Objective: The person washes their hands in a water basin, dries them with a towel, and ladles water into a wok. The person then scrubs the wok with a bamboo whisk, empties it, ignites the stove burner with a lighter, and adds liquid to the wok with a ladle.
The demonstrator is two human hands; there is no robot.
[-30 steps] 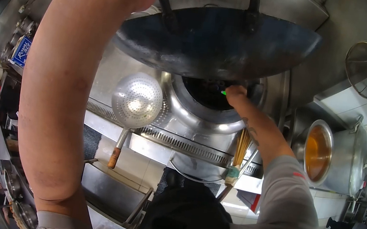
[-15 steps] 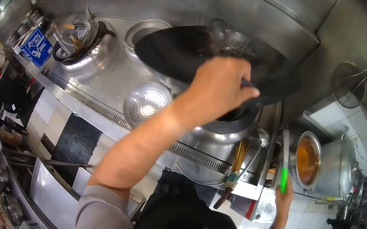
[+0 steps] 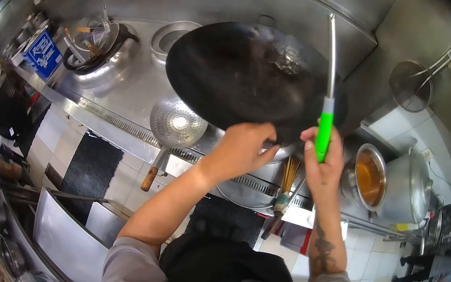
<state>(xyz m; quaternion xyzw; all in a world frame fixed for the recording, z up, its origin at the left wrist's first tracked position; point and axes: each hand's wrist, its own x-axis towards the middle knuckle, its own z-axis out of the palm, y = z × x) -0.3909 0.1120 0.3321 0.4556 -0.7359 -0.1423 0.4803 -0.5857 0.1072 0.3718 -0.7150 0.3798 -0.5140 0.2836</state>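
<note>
A large dark wok [image 3: 234, 79] rests over the burner, its inside facing me and a shiny wet patch near its back. At its front rim is my left hand [image 3: 245, 146], fingers curled and thumb apart from them, with nothing visible between; the near wok handle cannot be made out. My right hand [image 3: 327, 158] is closed around the green grip of a long-necked lighter [image 3: 323, 132], its metal tube pointing up beside the wok's right edge. A round perforated strainer [image 3: 178, 123] with a wooden handle lies left of my left hand.
A bamboo brush [image 3: 287, 184] lies at the stove's front edge. To the right are a metal bowl of orange liquid [image 3: 369, 175], a big pot [image 3: 406, 186] and a hanging wire strainer [image 3: 410, 86]. A second wok [image 3: 100, 68] with utensils and a blue box [image 3: 43, 55] are at left.
The wok has come down from its raised, tilted position onto the burner. My left hand has loosened from its handle. My right hand has moved up with the lighter, away from the right side.
</note>
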